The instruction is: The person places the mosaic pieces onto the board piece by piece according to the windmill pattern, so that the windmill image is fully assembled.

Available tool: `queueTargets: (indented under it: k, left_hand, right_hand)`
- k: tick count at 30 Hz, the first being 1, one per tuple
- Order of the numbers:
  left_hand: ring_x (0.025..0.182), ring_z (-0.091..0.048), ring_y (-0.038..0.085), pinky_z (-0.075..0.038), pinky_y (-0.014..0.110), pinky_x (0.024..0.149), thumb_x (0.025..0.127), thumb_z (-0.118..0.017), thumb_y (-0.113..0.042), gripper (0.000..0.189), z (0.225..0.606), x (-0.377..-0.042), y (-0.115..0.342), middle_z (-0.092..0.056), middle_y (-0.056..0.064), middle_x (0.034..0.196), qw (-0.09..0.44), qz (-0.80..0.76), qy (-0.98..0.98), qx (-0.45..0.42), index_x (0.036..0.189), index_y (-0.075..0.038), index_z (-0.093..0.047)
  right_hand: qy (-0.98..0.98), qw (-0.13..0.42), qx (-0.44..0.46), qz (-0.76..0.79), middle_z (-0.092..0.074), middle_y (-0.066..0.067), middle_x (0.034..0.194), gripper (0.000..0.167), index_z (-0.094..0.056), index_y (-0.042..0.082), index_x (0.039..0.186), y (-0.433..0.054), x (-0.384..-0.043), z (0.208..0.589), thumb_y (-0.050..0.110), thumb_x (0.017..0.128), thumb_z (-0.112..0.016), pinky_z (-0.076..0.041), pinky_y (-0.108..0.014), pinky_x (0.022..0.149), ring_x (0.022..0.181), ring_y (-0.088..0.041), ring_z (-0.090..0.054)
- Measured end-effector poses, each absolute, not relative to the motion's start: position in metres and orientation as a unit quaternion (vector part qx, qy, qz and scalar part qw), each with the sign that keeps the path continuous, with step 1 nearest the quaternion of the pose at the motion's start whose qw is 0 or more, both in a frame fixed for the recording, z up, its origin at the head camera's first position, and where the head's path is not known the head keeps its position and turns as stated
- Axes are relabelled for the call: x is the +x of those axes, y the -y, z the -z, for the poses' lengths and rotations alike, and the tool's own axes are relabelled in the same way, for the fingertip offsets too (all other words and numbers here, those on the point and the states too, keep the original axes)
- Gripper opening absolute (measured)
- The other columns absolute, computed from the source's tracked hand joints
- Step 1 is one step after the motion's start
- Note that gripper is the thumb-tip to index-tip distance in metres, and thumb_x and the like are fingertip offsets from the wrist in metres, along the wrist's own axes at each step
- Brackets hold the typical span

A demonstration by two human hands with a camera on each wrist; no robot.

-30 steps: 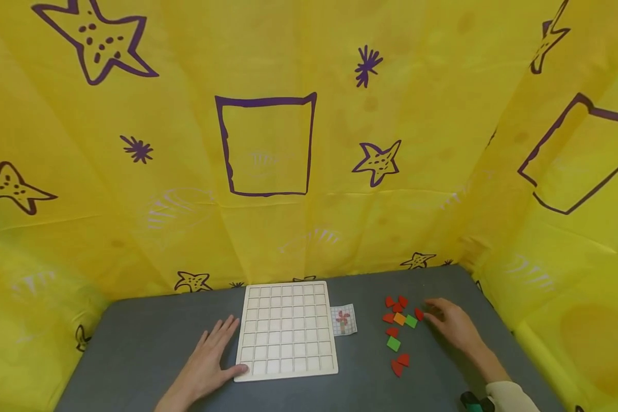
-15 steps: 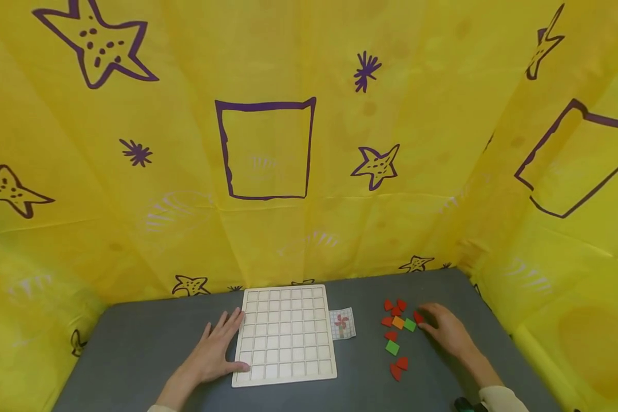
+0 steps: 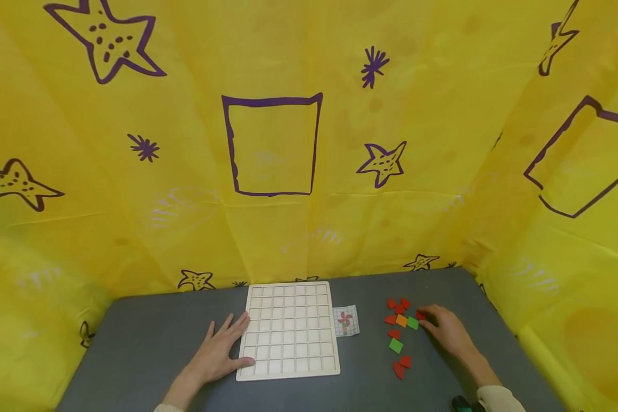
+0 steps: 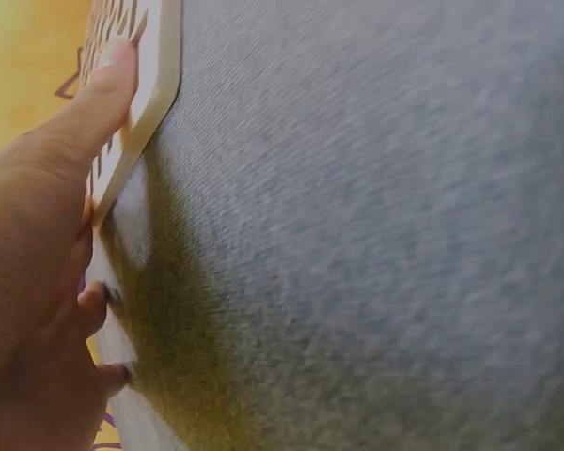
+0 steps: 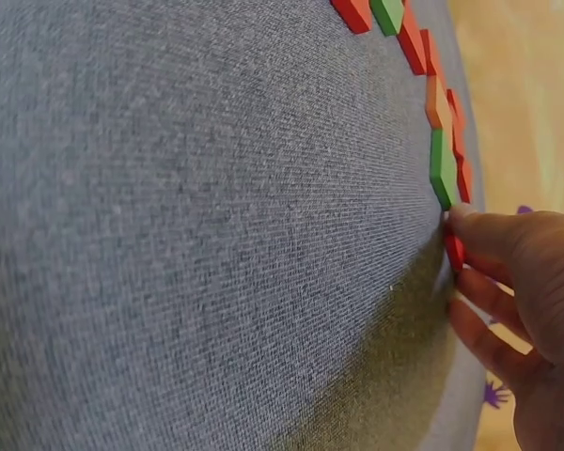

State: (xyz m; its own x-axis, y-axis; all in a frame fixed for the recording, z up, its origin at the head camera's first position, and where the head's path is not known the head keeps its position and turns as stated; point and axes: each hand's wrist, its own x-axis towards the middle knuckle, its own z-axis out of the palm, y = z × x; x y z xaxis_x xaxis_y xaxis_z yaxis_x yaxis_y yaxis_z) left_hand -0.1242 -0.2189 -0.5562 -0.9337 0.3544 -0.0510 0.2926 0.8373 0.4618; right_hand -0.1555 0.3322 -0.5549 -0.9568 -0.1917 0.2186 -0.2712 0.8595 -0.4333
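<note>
A pale wooden grid board (image 3: pixel 288 337) lies on the grey table. My left hand (image 3: pixel 213 355) rests along its left edge, fingers spread, with the thumb (image 4: pixel 113 80) laid over the rim. To the right, my right hand (image 3: pixel 449 332) pinches a red quarter-round tile (image 5: pixel 454 249) between thumb and fingers, down at the table surface; the fingers partly cover it. Just left of that tile lies a green square tile (image 3: pixel 413 323), and beside it an orange square tile (image 3: pixel 401 320). Another green square tile (image 3: pixel 396 345) sits nearer the front, among several red tiles (image 3: pixel 399 371).
A small printed card (image 3: pixel 346 321) with a red flower-like picture on a grid lies against the board's right edge. Yellow patterned cloth (image 3: pixel 268 229) hangs behind and at both sides of the grey table (image 3: pixel 149 343). A dark object (image 3: pixel 463 404) shows by the right sleeve.
My right hand has closed in on the red tile and now covers part of it. The left hand has slid slightly up and onto the board's edge. The view has shifted a little.
</note>
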Motion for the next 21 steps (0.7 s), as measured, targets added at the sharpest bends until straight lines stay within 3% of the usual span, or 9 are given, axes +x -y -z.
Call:
queueTargets:
  k: [10,21]
  left_hand:
    - [0.144,-0.026,0.042,-0.006,0.074,0.108,0.078,-0.069,-0.063,0.094,0.562,-0.117,0.215,-0.032,0.005,0.158,0.052,-0.232,-0.959,0.156,0.15,-0.011,-0.04]
    - [0.14,-0.033,0.041,-0.013,0.075,0.106,0.078,-0.07,-0.063,0.091,0.562,-0.113,0.213,-0.038,0.006,0.155,0.02,-0.218,-0.963,0.158,0.147,-0.01,-0.046]
  right_hand:
    - [0.956,0.106,0.126,-0.243,-0.069,-0.013,0.099,0.026,-0.072,-0.001,0.106,-0.332,-0.157,0.556,0.0,0.08,-0.077,-0.054,-0.047,0.074,0.088,-0.031,-0.066]
    - [0.954,0.117,0.133,-0.241,-0.069,-0.016,0.101,0.028,-0.071,-0.003,0.107,-0.326,-0.161,0.559,-0.006,0.079,-0.075,-0.054,-0.051,0.076,0.09,-0.036,-0.065]
